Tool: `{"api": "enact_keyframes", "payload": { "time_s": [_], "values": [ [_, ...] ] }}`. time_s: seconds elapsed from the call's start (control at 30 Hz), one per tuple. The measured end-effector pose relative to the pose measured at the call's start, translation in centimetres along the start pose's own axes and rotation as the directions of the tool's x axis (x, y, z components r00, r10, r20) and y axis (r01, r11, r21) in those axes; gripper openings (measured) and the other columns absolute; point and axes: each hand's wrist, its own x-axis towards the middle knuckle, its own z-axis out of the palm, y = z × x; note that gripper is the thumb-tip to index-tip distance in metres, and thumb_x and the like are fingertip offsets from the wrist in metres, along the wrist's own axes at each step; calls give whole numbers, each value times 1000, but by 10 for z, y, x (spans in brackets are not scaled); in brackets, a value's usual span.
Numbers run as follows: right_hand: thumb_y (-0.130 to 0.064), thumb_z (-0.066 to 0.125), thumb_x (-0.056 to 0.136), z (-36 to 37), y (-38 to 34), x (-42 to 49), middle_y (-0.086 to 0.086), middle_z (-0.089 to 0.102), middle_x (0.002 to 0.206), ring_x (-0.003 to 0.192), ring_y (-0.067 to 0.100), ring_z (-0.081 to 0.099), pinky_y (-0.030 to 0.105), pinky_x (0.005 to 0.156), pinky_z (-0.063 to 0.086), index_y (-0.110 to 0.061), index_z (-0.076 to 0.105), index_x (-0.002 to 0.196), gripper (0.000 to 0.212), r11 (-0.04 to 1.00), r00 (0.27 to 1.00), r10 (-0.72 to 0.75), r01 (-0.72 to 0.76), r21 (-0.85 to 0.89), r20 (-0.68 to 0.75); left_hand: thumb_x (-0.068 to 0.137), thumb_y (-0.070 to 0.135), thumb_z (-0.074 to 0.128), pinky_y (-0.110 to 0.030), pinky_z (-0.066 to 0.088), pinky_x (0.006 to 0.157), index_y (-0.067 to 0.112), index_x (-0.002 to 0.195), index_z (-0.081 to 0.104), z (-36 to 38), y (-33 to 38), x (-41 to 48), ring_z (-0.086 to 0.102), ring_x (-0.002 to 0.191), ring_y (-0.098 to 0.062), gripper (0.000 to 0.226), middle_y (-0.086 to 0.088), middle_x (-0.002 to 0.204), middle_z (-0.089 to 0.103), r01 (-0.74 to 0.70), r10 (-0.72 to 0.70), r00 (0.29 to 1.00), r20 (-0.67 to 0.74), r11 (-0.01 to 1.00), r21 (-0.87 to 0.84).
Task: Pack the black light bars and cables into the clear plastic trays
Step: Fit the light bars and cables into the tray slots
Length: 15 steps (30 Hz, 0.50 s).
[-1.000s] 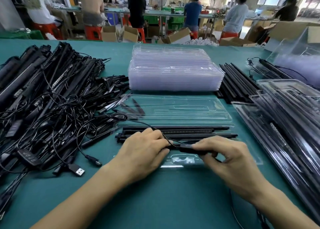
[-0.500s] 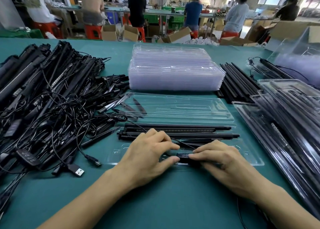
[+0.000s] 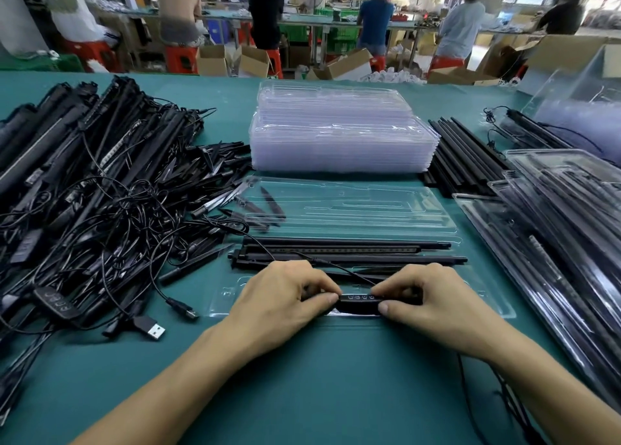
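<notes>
An open clear plastic tray (image 3: 484, 301) lies in front of me on the green table, its lid half (image 3: 353, 206) folded away behind. Black light bars (image 3: 346, 254) lie across the tray's middle. A black inline controller (image 3: 359, 301) with small white button marks sits at the tray's near edge. My left hand (image 3: 282, 298) pinches its left end between thumb and fingers. At its right end, my right hand (image 3: 433, 300) pinches it the same way. A thin black cable (image 3: 289, 251) runs from the controller over the bars to the left pile.
A tangled heap of light bars, cables and USB plugs (image 3: 84, 209) fills the left side. A stack of empty clear trays (image 3: 339, 135) stands behind. Loose black bars (image 3: 463, 155) and filled trays (image 3: 564, 229) lie to the right. Several people work at benches beyond.
Both hands brought the controller down toward the tray's near edge, and they now pinch it from either end, closer together than a second ago.
</notes>
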Motion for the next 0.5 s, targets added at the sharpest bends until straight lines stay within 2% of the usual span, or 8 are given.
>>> {"api": "enact_keyframes", "payload": {
  "time_s": [0.07,0.13,0.17,0.27,0.33,0.43,0.5],
  "values": [
    [-29,74,83,0,-4,0,-19,70,83,78,-3,63,12,68,46,-43,74,79,14,1000,1000,-3,3,2,7,82,45,71,-28,47,66,41,88,71,-2,0,-1,55,69,-2,8,15,69,58,35,-35,999,-1,999,13],
    [-31,70,88,1,-6,1,-16,70,87,76,4,62,18,67,47,-44,71,85,13,1000,1000,-9,10,-11,5,77,59,63,-27,47,66,42,87,66,-3,1,-2,56,69,0,20,21,68,59,73,-71,997,-27,993,88],
    [-30,70,88,2,-7,0,-20,69,86,76,2,61,15,67,46,-41,71,86,12,1000,1000,-2,2,-9,2,75,62,61,-27,47,66,41,86,65,-4,2,-3,56,68,0,24,23,67,59,86,-82,996,-35,988,127],
    [-25,74,85,3,-9,1,-28,66,77,74,-8,60,6,67,42,-34,76,84,10,999,999,34,-34,-5,12,77,58,71,-26,48,67,35,81,63,-8,2,-3,57,66,-1,25,22,66,62,140,-141,990,-6,984,110],
    [-24,76,84,1,-12,3,-20,68,72,73,-8,60,6,66,42,-37,74,81,13,999,998,45,-44,-25,41,77,53,75,-25,45,64,31,75,64,-11,3,-4,56,63,-1,25,18,65,63,169,-173,984,52,984,62],
    [-22,77,82,-3,-17,4,-13,68,74,72,-6,61,9,65,43,-35,72,79,15,998,992,50,-45,-53,113,74,56,76,-16,38,58,34,73,64,-16,5,-5,53,61,1,25,19,64,62,183,-192,972,134,980,71],
    [-21,77,81,-5,-19,4,-9,70,76,72,-3,61,11,65,45,-32,72,81,12,997,989,56,-48,-65,140,74,56,75,-19,43,60,37,74,66,-18,8,-5,55,62,2,22,20,65,63,186,-195,969,153,980,67]
  ]
}}
